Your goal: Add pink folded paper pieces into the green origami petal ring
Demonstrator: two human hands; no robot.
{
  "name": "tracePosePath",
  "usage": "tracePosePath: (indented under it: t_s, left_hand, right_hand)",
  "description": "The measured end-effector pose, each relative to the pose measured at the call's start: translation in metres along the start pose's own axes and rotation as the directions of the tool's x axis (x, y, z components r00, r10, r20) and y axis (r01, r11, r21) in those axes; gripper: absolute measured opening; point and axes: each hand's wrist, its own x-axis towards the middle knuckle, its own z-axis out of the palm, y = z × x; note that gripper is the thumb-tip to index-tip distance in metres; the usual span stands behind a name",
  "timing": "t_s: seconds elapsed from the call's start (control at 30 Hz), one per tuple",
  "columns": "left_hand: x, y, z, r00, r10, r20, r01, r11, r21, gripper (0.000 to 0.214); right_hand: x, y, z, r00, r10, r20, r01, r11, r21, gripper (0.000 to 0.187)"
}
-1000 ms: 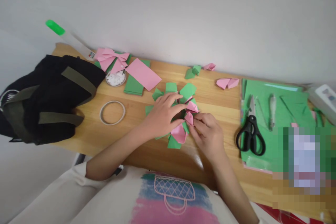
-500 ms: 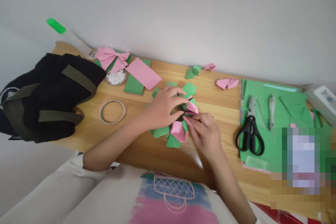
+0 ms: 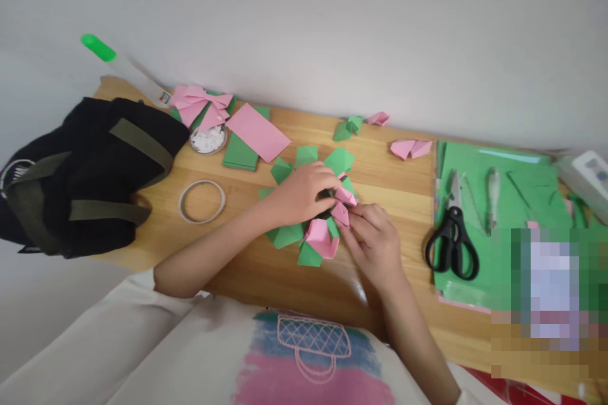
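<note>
A folded paper flower of green and pink pieces lies on the wooden table in front of me. My left hand rests on top of it with its fingers curled, pressing the middle of the flower down. To its right, my right hand pinches a small pink petal at the flower's edge. Green leaf tips stick out around both hands.
A black bag fills the table's left end, with a tape ring and a small dish of white bits beside it. Pink and green paper sheets lie behind. Black scissors rest on green sheets at the right.
My left hand's fingers have curled down onto the flower's middle. The right hand has kept its pinch on the pink petal. The flower has turned slightly under my hands.
</note>
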Motion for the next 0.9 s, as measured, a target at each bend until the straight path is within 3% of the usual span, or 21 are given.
tracePosePath:
  t_s: [0.17, 0.5, 0.9]
  left_hand:
    - [-0.0018, 0.0023, 0.0059, 0.993, -0.090, -0.074, 0.089, 0.996, -0.022, 0.017]
    - [-0.0038, 0.0049, 0.0096, 0.979, -0.069, -0.191, 0.069, 0.998, -0.007, 0.007]
    - [-0.0069, 0.0013, 0.0111, 0.985, -0.077, -0.154, 0.077, 0.997, -0.011, 0.011]
  right_hand:
    - [-0.0027, 0.0022, 0.0020, 1.000, -0.001, -0.028, 0.001, 1.000, 0.003, 0.007]
    - [-0.0032, -0.0004, 0.0027, 0.997, 0.027, -0.072, -0.026, 1.000, 0.006, 0.008]
    - [-0.0036, -0.0023, 0.0048, 0.995, 0.056, -0.080, -0.050, 0.996, 0.079, 0.006]
